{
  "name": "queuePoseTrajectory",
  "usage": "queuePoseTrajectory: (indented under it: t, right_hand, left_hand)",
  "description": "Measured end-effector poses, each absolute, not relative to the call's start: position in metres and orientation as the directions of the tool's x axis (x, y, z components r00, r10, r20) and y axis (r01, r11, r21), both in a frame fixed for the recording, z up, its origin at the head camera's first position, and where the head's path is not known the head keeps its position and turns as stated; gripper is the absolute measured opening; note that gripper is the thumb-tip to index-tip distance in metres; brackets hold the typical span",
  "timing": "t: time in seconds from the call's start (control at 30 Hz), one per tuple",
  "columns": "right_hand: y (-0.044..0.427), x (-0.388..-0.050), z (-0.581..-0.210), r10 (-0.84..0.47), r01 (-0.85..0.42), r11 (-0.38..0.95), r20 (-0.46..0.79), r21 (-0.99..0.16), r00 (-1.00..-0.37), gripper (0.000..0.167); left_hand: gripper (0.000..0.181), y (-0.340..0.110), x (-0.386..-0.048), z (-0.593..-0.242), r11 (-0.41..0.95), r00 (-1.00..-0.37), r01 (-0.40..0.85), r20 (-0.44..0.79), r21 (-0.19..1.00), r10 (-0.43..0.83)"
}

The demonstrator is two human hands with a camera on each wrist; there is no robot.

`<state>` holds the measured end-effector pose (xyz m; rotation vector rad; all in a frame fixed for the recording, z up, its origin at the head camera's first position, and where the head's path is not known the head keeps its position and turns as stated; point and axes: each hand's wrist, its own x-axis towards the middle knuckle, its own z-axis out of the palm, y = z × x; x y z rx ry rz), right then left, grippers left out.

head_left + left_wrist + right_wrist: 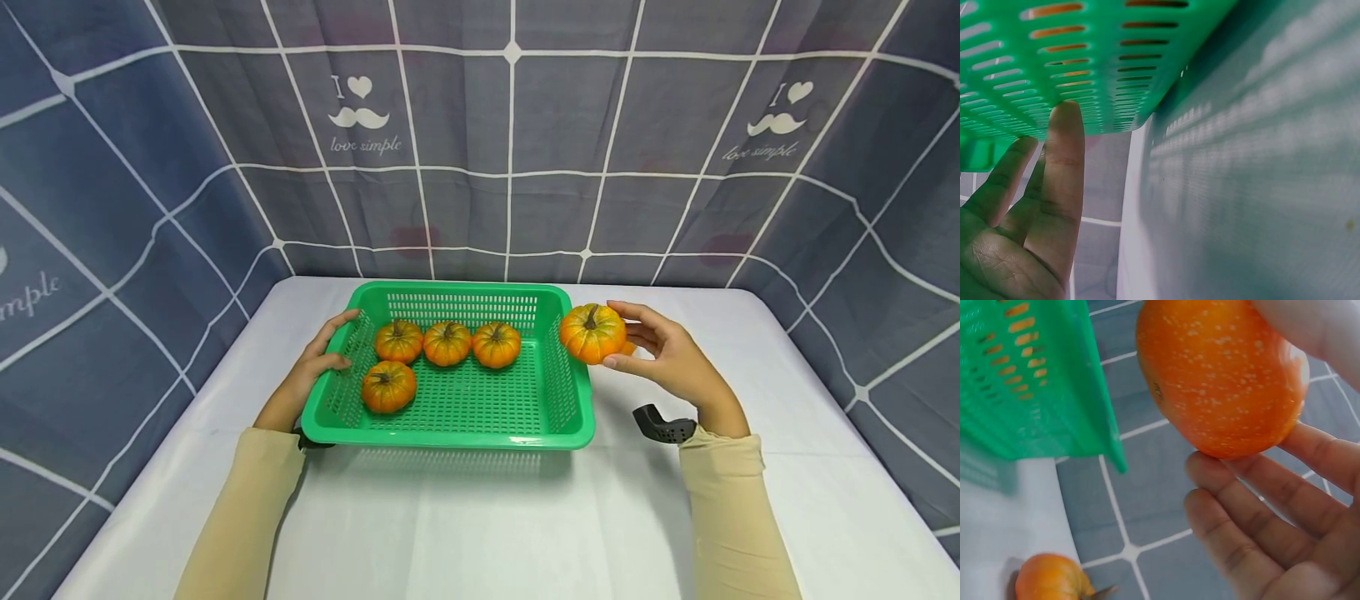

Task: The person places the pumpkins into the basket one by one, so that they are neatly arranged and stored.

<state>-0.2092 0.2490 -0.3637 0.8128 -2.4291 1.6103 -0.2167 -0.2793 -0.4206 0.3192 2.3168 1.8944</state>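
Note:
A small orange pumpkin [592,333] is held in my right hand [667,346], pinched between thumb and fingers just beyond the right rim of a green plastic basket [480,440]. The right wrist view shows the held pumpkin's [1222,381] speckled side, with fingertips under it. My left hand [311,371] holds the basket's left side, thumb over the rim and fingers against the slotted outer wall [1104,69]. Inside the basket, three pumpkins [447,343] line up toward the back, and another pumpkin [388,387] sits in front at the left.
One more pumpkin [1054,578] lies on the white tablecloth [480,525], mostly hidden behind my right hand in the head view. Grey checked curtains [465,208] stand behind and along both sides of the table. A black strap piece [663,425] sits at my right wrist.

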Motion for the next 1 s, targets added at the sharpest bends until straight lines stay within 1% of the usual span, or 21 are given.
queuePoseTrajectory:
  t: [0.2, 0.37, 0.5, 0.63, 0.8, 1.0]
  right_hand:
    - [0.241, -0.206, -0.357, -0.450, -0.517, 0.280, 0.366, -0.809, -0.815, 0.070]
    - [0.233, -0.205, -0.350, -0.510, -0.513, 0.297, 0.320, -0.806, -0.798, 0.070]
    - [0.226, -0.205, -0.345, -0.543, -0.488, 0.318, 0.266, -0.813, -0.797, 0.071]
    - [0.219, -0.206, -0.339, -0.562, -0.463, 0.367, 0.204, -0.807, -0.802, 0.074]
    - [0.208, -0.208, -0.333, -0.599, -0.491, 0.428, 0.168, -0.759, -0.783, 0.078]
    - [0.192, -0.212, -0.326, -0.664, -0.594, 0.466, 0.185, -0.656, -0.725, 0.075]
  left_hand:
    - [0.087, -0.279, -0.218, -0.421, 0.226, -0.971, 0.087, 0.032, 0.970, 0.236]
    - [0.088, -0.278, -0.220, -0.422, 0.272, -0.971, 0.134, 0.072, 0.953, 0.226]
    - [0.089, -0.277, -0.221, -0.421, 0.269, -0.969, 0.157, 0.096, 0.950, 0.228]
    - [0.087, -0.277, -0.221, -0.421, 0.251, -0.969, 0.148, 0.089, 0.956, 0.232]
    - [0.086, -0.276, -0.220, -0.422, 0.220, -0.969, 0.126, 0.072, 0.967, 0.235]
    - [0.087, -0.277, -0.221, -0.422, 0.266, -0.967, 0.170, 0.109, 0.949, 0.229]
